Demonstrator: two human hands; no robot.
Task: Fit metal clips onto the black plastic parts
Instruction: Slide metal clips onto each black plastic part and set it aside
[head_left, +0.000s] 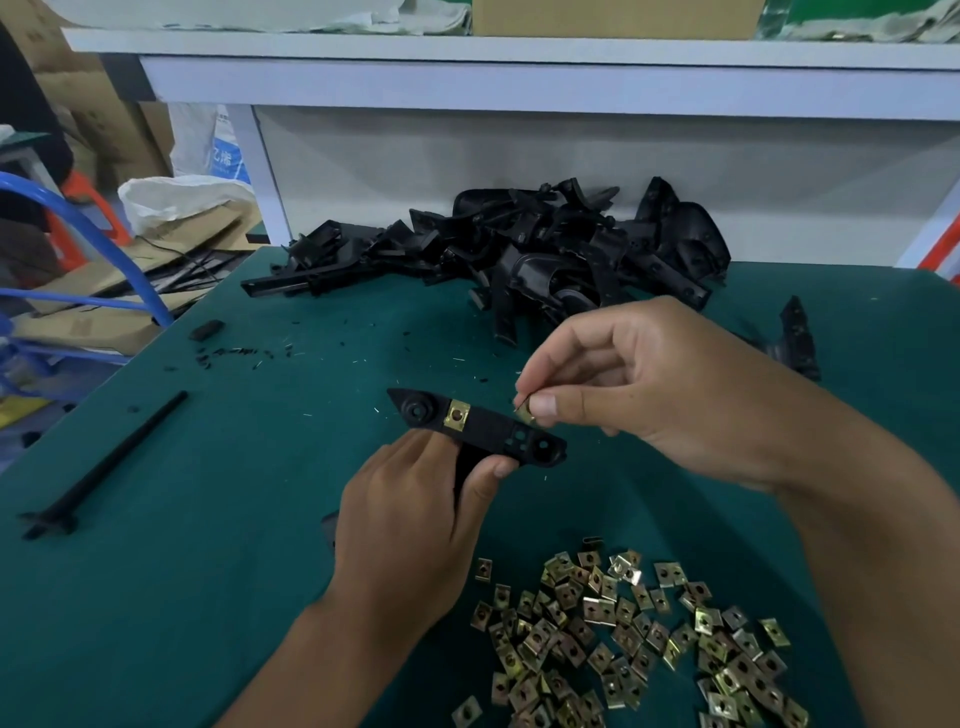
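Observation:
My left hand (415, 525) grips a long black plastic part (498, 428) from below, holding it flat above the green table. One brass-coloured clip (457, 414) sits fitted on the part near its left end. My right hand (649, 389) pinches a second metal clip (524, 413) between thumb and forefinger, just above the right portion of the part. A loose heap of metal clips (634, 639) lies on the table near me, at the lower right.
A pile of black plastic parts (530, 254) lies at the back of the green table (208, 519). A long thin black rod (104, 467) rests at the left. Small black scraps (234, 353) are scattered mid-left. One black part (797, 338) lies at the right. A white shelf frame stands behind.

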